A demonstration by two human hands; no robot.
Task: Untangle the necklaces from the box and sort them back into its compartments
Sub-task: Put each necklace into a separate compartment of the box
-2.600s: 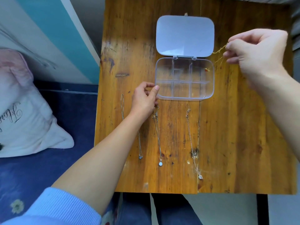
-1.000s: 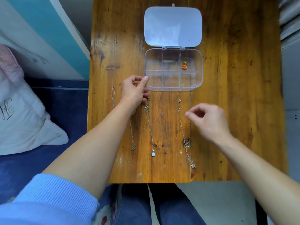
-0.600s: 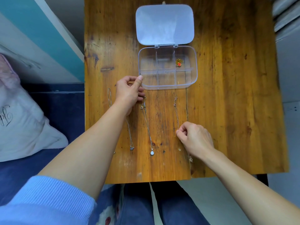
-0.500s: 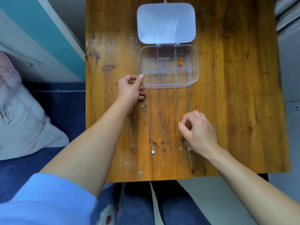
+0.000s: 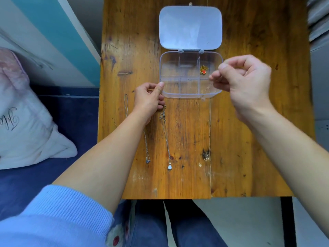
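Necklace chain (image 5: 203, 97), faint, hangs pinched between thumb and forefinger of the right hand (image 5: 245, 82) over the near-right compartment of the clear box (image 5: 191, 95), its lower end seemingly draped on the near wall. Left hand (image 5: 148, 99) steadies the box, thumb and curled fingers gripping its near-left corner. Risk: released too fast, the chain spills over the wall or strays into the far-right cell and knots with the gold necklace (image 5: 203, 70); two silver necklaces (image 5: 166, 138) wait on the table (image 5: 249, 148)
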